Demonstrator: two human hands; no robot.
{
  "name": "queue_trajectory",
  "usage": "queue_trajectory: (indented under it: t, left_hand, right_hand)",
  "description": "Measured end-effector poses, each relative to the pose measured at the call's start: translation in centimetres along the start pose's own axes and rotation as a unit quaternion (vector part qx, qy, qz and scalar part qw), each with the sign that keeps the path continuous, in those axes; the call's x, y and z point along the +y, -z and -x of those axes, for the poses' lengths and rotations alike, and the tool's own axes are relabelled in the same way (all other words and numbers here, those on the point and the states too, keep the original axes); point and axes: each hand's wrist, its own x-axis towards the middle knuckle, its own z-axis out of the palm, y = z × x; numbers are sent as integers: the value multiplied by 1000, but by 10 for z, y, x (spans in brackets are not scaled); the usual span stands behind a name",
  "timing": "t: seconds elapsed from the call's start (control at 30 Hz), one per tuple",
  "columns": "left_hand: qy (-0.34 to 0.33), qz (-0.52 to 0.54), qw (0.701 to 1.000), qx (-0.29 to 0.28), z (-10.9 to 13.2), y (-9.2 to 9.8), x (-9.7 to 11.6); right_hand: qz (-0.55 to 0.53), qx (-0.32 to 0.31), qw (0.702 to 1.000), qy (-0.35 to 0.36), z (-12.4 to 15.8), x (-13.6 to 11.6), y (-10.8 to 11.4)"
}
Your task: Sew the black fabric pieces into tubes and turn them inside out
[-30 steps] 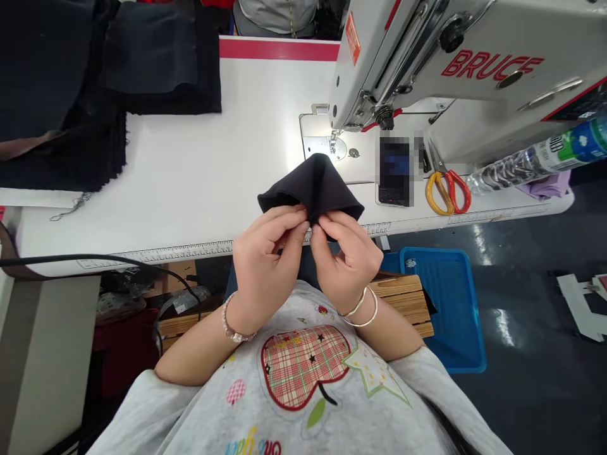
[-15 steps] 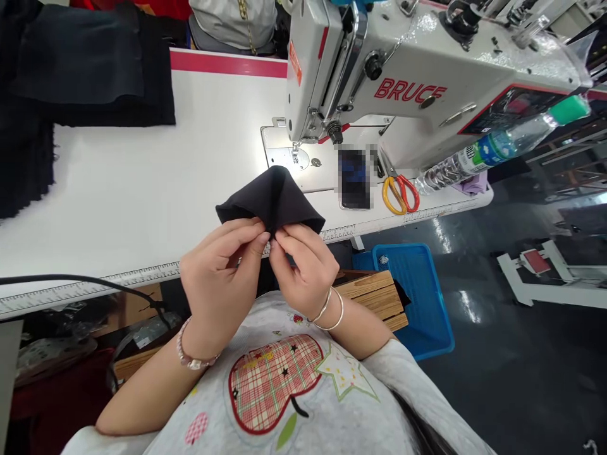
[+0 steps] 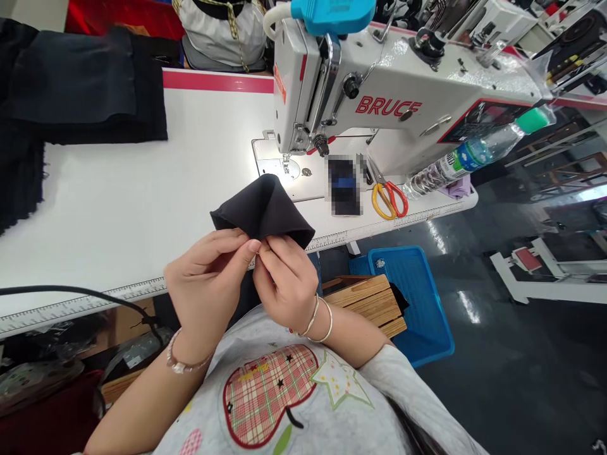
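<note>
A folded piece of black cloth point(image 3: 263, 208) forms a rounded triangle in front of me, above the front edge of the white sewing table point(image 3: 142, 208). My left hand point(image 3: 206, 284) pinches its lower edge between thumb and fingers. My right hand point(image 3: 282, 287) grips the same edge right beside it, and the two hands touch at the fingertips. The cloth's lower corners and the pinched fold are partly hidden by my fingers. A beaded bracelet circles my left wrist, and thin bangles sit on my right.
A white BRUCE sewing machine point(image 3: 379, 95) stands ahead, with orange-handled scissors point(image 3: 389, 201), a blurred phone point(image 3: 344, 186) and a plastic water bottle point(image 3: 467, 155) near it. Stacked black cloth point(image 3: 90, 88) lies at far left. A blue tray point(image 3: 417, 303) and wooden board point(image 3: 365, 303) sit below the table.
The whole view has swung, so the machine and table sit further left and lower. Both hands keep their pinch on the cloth, with the fingers drawn slightly closer together.
</note>
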Motion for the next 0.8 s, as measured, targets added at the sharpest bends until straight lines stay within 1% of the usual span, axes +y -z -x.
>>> queue_trajectory:
  t: [0.1,0.17,0.23,0.33,0.4,0.47,0.53,0.63,0.7,0.8]
  left_hand:
    - [64,41,997,-29,-4,2,-3]
    - [118,83,988,-52,-6,3,-3]
    - [158,133,976,-65,-9,3,-2]
    - [185,175,963,-92,-12,3,-1]
    - [199,181,955,-126,-12,2,-1]
    - [210,184,950,-140,-12,1,-3]
    - [218,179,952,-116,-11,-1,-6]
    - [238,165,956,-47,-7,-5,-10]
    - [264,158,952,4,-4,-7,-11]
    - [310,140,936,89,1,-10,-11]
  right_hand:
    - [-3,21,1000,20,-1,-1,-1]
    - [4,15,1000,27,0,-1,-2]
    - [16,-1,999,32,1,-1,-2]
    - [27,-27,998,59,6,0,-5]
    - [25,-52,994,98,10,1,-7]
    - [22,-80,988,134,12,1,-8]
    - [22,-106,983,148,12,1,-8]
    - [17,-130,980,146,11,1,-9]
    - [6,-131,981,142,11,1,-10]
    - [-10,-119,984,132,10,2,-11]
